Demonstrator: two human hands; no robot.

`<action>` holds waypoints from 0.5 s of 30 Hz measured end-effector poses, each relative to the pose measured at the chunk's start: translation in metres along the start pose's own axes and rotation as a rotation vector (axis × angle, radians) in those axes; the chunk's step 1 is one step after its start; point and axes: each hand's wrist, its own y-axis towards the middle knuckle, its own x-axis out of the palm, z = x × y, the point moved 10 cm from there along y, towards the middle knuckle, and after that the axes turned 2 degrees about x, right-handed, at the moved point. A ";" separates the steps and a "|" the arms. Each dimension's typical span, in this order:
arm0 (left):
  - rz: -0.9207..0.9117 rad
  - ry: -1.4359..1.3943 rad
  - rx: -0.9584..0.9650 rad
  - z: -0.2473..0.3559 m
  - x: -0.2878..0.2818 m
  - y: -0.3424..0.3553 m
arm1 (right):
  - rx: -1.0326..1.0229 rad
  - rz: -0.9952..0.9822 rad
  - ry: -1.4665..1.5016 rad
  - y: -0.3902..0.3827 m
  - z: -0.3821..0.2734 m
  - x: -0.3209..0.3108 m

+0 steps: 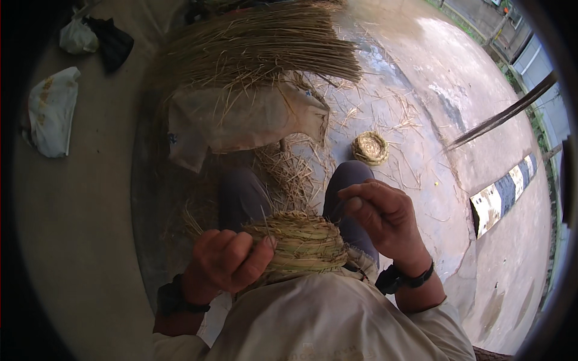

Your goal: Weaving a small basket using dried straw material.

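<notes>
A coiled straw basket (298,240) rests in my lap, its woven wall of pale green and tan strands turned upward. Beside its left end my left hand (232,259) is closed, and from its thumb and forefinger rises a thin, pale, needle-like stick (265,221). My right hand (385,216) is raised to the right of the basket, apart from it. Its thumb and forefinger are pinched; whatever lies between them is too small or hidden to make out.
Ahead lies a large bundle of straw (271,48) beside a worn pale sack (241,120). A small round straw basket (370,148) sits on the floor past my right knee. Loose straw (289,174) litters the ground. Plastic bags (54,111) lie at the left, a striped board (506,192) at the right.
</notes>
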 end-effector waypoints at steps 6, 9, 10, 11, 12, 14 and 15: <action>-0.075 0.045 -0.006 0.002 0.007 0.006 | -0.171 -0.203 -0.059 0.006 -0.040 0.038; -0.085 0.075 0.035 0.006 0.015 0.003 | -0.218 -0.221 -0.249 0.009 -0.050 0.066; -0.092 0.095 0.028 0.005 0.017 0.003 | -0.212 -0.233 -0.340 0.009 -0.049 0.072; -0.099 0.112 0.017 0.004 0.021 0.003 | -0.217 -0.230 -0.320 0.010 -0.046 0.074; -0.105 0.128 0.007 0.004 0.024 0.003 | -0.222 -0.227 -0.301 0.012 -0.041 0.076; -0.145 0.106 -0.018 0.003 0.025 0.004 | -0.190 -0.236 -0.195 0.019 -0.030 0.076; -0.166 0.097 -0.033 0.003 0.026 0.004 | -0.152 -0.248 -0.109 0.024 -0.023 0.074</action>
